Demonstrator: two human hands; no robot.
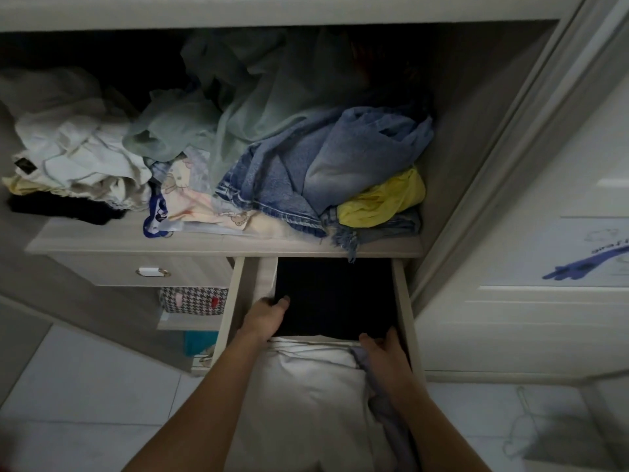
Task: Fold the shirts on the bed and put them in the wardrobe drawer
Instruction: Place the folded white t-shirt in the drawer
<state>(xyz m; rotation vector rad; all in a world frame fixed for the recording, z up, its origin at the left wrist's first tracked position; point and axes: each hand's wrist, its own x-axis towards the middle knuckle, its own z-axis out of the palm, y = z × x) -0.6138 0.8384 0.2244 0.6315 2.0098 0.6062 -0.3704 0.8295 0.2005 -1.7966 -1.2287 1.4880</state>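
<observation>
Both hands were in the open drawer [404, 311]. Left hand [267, 316] gripped the near-left edge of the folded black shirt [335, 296], fingers curled over it. Right hand [383, 350] held the shirt's near-right edge, thumb on top. The shirt lay flat at the drawer's back, beyond both hands; a white shirt [306, 379] lay between the forearms.

Single head-worn view, close range, facing forward and down into the open drawer [403, 301] at 12 o'clock. Wardrobe shelf [204, 245] lies beyond; floor at 7 o'clock.
</observation>
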